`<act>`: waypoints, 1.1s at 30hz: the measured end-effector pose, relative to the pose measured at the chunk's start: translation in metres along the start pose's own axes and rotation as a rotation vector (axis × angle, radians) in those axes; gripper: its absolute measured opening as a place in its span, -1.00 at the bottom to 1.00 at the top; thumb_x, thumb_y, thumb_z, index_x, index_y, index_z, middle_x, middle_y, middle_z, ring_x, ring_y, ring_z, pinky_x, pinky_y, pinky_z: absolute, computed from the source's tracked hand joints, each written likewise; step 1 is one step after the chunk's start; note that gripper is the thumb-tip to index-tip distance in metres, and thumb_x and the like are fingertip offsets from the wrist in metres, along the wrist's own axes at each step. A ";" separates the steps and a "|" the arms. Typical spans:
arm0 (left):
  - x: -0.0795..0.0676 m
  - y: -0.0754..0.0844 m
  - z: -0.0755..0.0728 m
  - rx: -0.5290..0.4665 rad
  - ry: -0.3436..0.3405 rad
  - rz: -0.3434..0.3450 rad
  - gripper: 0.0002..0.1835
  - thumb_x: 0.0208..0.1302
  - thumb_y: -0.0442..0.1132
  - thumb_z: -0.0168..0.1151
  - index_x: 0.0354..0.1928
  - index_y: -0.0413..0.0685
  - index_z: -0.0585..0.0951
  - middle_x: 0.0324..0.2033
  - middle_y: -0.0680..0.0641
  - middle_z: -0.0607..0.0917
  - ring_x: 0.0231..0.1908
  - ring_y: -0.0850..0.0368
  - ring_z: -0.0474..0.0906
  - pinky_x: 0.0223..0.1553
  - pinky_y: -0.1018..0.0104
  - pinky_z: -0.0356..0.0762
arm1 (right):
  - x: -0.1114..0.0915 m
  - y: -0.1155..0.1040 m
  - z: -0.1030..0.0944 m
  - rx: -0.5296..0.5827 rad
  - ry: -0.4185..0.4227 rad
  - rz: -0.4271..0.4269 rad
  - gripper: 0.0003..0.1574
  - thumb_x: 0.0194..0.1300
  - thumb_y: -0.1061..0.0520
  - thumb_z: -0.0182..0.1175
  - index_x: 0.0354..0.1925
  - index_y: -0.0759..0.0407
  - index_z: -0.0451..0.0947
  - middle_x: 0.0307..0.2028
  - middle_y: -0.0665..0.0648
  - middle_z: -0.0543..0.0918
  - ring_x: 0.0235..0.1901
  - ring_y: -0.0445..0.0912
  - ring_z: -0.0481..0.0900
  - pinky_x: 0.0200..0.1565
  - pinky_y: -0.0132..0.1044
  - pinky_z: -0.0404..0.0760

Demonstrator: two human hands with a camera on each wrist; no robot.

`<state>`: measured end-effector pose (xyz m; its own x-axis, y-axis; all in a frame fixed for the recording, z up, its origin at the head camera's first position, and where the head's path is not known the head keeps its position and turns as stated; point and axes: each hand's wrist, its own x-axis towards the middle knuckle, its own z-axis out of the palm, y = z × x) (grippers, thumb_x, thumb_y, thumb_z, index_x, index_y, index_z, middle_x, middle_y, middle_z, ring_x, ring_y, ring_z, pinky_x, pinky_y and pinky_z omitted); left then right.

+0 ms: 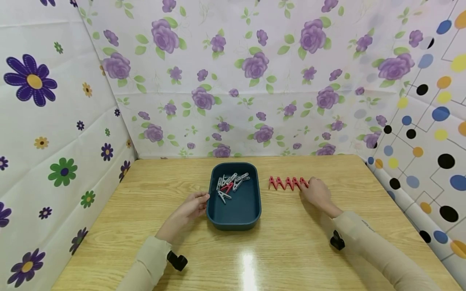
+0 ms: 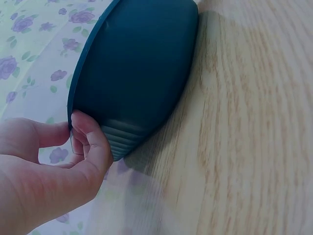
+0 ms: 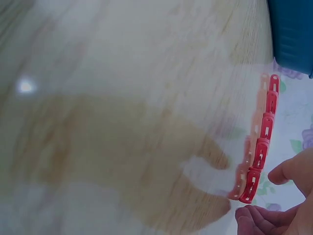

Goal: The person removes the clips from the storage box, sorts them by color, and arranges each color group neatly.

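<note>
My left hand [image 1: 193, 205] pinches the rim of a dark blue plastic bin [image 1: 236, 218] at its left side, with thumb and fingertips on the edge in the left wrist view. Inside the bin lie several white clothespins [image 1: 236, 184] and a red clothespin [image 1: 227, 187]. To the right of the bin, several red clothespins [image 1: 288, 183] stand in a zigzag row on the table. My right hand [image 1: 316, 193] is at the row's right end. In the right wrist view its thumb [image 3: 288, 171] and fingers are spread, close beside the end clothespin [image 3: 250, 186].
The wooden table [image 1: 291, 250] has a glossy surface that reflects light. Flowered cloth [image 1: 225, 81] hangs behind it and along the left side, and dotted cloth [image 1: 429, 133] along the right. A black wrist camera [image 1: 337, 240] is worn under each forearm.
</note>
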<state>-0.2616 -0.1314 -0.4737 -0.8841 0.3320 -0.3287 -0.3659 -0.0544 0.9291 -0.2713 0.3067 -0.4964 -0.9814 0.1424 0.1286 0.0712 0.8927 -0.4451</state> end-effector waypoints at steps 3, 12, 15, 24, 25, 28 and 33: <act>-0.001 0.000 0.000 -0.007 -0.004 -0.001 -0.67 0.50 -0.28 -0.05 0.15 -0.38 0.28 -0.43 0.08 0.58 -0.44 0.31 0.50 -0.38 0.49 0.51 | 0.000 -0.001 -0.002 0.007 0.005 -0.006 -0.55 0.37 0.02 0.02 -0.64 0.10 0.22 -0.76 -0.02 0.18 -0.76 -0.18 0.09 -0.73 -0.37 0.06; -0.001 -0.001 -0.001 -0.021 -0.009 -0.002 -0.79 0.50 -0.30 -0.07 0.05 -0.30 0.34 -0.45 0.08 0.57 -0.45 0.31 0.49 -0.40 0.47 0.49 | 0.000 -0.003 -0.002 -0.018 0.046 -0.096 -0.58 0.38 0.06 0.06 -0.13 0.47 0.51 -0.30 0.41 0.63 -0.57 -0.03 0.51 -0.57 -0.22 0.46; -0.001 0.000 -0.001 -0.021 -0.010 -0.005 -0.79 0.50 -0.30 -0.08 0.04 -0.29 0.34 -0.45 0.08 0.57 -0.45 0.31 0.49 -0.40 0.47 0.49 | -0.001 -0.007 -0.001 -0.031 0.095 -0.141 -0.62 0.36 0.06 0.12 -0.15 0.42 0.52 -0.35 0.35 0.61 -0.56 -0.02 0.49 -0.56 -0.22 0.45; 0.000 -0.001 -0.002 -0.021 -0.006 -0.010 -0.80 0.50 -0.30 -0.07 0.04 -0.28 0.34 -0.43 0.08 0.58 -0.43 0.30 0.51 -0.39 0.46 0.50 | -0.001 -0.022 0.003 0.032 0.154 -0.233 -0.69 0.35 0.15 0.09 -0.11 0.40 0.52 -0.39 0.27 0.57 -0.54 -0.03 0.48 -0.54 -0.22 0.44; 0.000 -0.001 -0.002 -0.019 -0.007 -0.011 -0.81 0.50 -0.31 -0.08 0.03 -0.28 0.34 -0.43 0.08 0.58 -0.43 0.30 0.51 -0.39 0.46 0.50 | -0.001 -0.024 0.003 0.043 0.157 -0.239 -0.70 0.35 0.15 0.10 -0.11 0.40 0.52 -0.37 0.27 0.58 -0.51 -0.02 0.50 -0.51 -0.20 0.48; 0.000 -0.001 -0.002 -0.018 -0.003 -0.015 -0.81 0.50 -0.31 -0.08 0.02 -0.28 0.35 -0.44 0.07 0.57 -0.43 0.29 0.50 -0.39 0.46 0.50 | -0.002 -0.031 0.005 0.070 0.178 -0.271 -0.72 0.34 0.18 0.10 -0.11 0.39 0.53 -0.34 0.29 0.60 -0.45 0.02 0.56 -0.45 -0.15 0.54; 0.000 -0.001 -0.002 -0.015 0.000 -0.015 -0.75 0.50 -0.29 -0.05 0.07 -0.30 0.33 -0.43 0.07 0.58 -0.43 0.29 0.51 -0.39 0.46 0.50 | 0.000 -0.041 0.008 0.093 0.239 -0.336 -0.75 0.31 0.24 0.12 -0.09 0.38 0.53 -0.39 0.23 0.60 -0.51 -0.04 0.52 -0.50 -0.23 0.49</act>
<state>-0.2617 -0.1332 -0.4749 -0.8785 0.3331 -0.3425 -0.3832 -0.0633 0.9215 -0.2759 0.2662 -0.4854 -0.8776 -0.0455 0.4771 -0.2733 0.8653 -0.4202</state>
